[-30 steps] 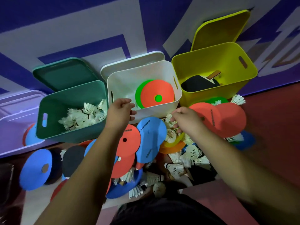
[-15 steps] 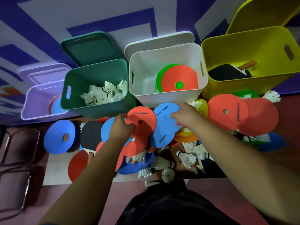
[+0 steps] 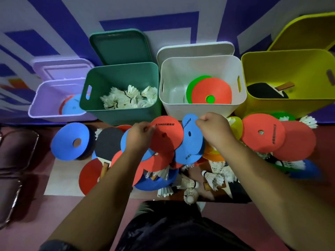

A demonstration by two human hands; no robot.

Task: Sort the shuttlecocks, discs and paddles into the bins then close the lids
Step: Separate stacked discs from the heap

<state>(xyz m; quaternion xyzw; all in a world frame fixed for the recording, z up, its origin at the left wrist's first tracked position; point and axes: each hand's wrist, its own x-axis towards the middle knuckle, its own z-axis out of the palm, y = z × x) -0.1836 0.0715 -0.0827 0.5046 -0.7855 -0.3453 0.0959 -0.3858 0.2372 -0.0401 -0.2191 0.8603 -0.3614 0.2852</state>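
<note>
1. The step in hand looks like disc sorting. Each hand has taken a disc from the pile just in front of the white bin point(image 3: 181, 107), and neither disc is in a bin yet.
2. The left hand point(image 3: 140, 137) is left of the white bin's front wall. Its fingers point(image 3: 147, 128) are curled and pinch the upper left rim of a red disc point(image 3: 167, 137), holding it tilted above the pile.
3. The right hand point(image 3: 215, 132) is directly in front of the white bin. Its fingers point(image 3: 201, 122) are closed in a pinch on the top edge of a blue disc point(image 3: 190, 144), which hangs down with the red disc overlapping its left edge.
4. The next move probably calls for lifting both discs clear of each other, up over the white bin's near wall. They would then be let go onto the orange disc point(image 3: 212, 89) already lying inside.
5. Much remains to do.
   - Loose shuttlecocks point(image 3: 213, 178) in front of the white bin belong with those in the green bin point(image 3: 119, 115) to its left.
   - A black paddle point(image 3: 108, 142) would go to the yellow bin point(image 3: 290, 107) on its right.
   - Every lid is up, including the white lid point(image 3: 195, 49) behind the white bin.
</note>
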